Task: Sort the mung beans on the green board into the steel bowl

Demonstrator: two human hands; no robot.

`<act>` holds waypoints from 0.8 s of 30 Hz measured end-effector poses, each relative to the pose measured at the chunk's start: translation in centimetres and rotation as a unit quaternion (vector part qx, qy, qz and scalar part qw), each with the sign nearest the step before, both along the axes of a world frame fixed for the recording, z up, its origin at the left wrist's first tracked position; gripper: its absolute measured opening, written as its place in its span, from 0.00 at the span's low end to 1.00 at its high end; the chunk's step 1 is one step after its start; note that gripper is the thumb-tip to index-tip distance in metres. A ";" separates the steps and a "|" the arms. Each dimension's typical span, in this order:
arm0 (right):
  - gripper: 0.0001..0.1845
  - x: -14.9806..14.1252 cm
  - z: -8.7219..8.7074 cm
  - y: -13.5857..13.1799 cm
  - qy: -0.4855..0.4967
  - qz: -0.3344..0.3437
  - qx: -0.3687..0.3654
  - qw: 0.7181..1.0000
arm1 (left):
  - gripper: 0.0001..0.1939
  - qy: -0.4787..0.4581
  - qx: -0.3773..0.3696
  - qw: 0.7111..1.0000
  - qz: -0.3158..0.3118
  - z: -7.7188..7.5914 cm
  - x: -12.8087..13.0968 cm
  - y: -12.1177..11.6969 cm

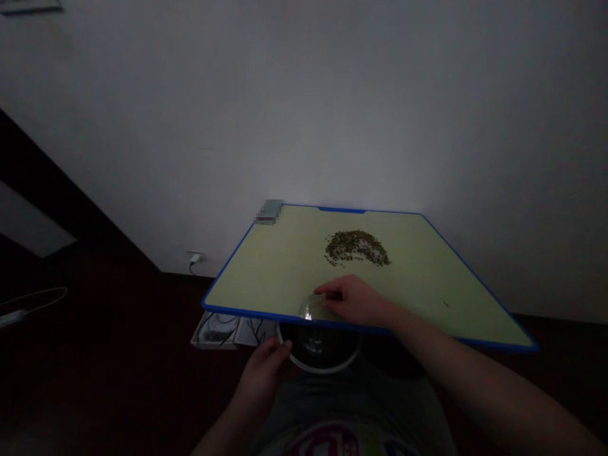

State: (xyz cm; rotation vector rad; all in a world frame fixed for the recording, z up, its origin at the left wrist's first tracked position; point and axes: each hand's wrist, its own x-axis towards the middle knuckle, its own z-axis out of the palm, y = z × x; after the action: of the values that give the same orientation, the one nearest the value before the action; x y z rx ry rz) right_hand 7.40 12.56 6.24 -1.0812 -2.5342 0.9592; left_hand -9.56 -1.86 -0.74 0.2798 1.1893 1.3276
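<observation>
My right hand is at the near edge of the table, its fingers closed on the rim of a small clear, rounded dish. Whether that dish is a bowl or a lid I cannot tell. Below the table edge, my left hand grips the left rim of a dark bowl with a pale rim. The bowl's far side is hidden by the tabletop, and its inside is too dark to read. A curved patch of small greenish-brown grains, like beans, lies spread on the tabletop beyond my right hand.
The pale yellow-green table has a blue edge and stands against a grey wall. A blurred-out item sits at its far left corner. Boxes with cables are under the left side. A plug is in the wall.
</observation>
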 end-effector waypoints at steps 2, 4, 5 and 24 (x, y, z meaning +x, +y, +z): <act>0.21 0.1 -0.1 -0.4 0.003 0.004 0.003 1.000 | 0.11 0.003 0.006 1.000 -0.006 -0.1 0.0 0.0; 0.21 0.3 -0.1 -1.1 0.006 0.018 0.018 1.000 | 0.10 -0.009 0.017 1.000 -0.019 -0.3 -0.1 0.0; 0.21 0.4 -0.1 -1.5 0.009 0.027 0.028 0.999 | 0.10 -0.017 0.020 0.999 -0.023 -0.4 -0.1 0.0; 0.19 8.1 -0.6 4.6 -0.087 -0.280 0.133 0.947 | 0.12 0.008 -0.016 1.000 -0.006 0.2 -0.1 0.1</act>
State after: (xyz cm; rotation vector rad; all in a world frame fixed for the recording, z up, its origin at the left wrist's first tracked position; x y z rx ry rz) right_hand 15.52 17.15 5.60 -1.7148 -2.1783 0.3714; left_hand -9.62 -1.73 -0.58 0.2755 1.2194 1.2976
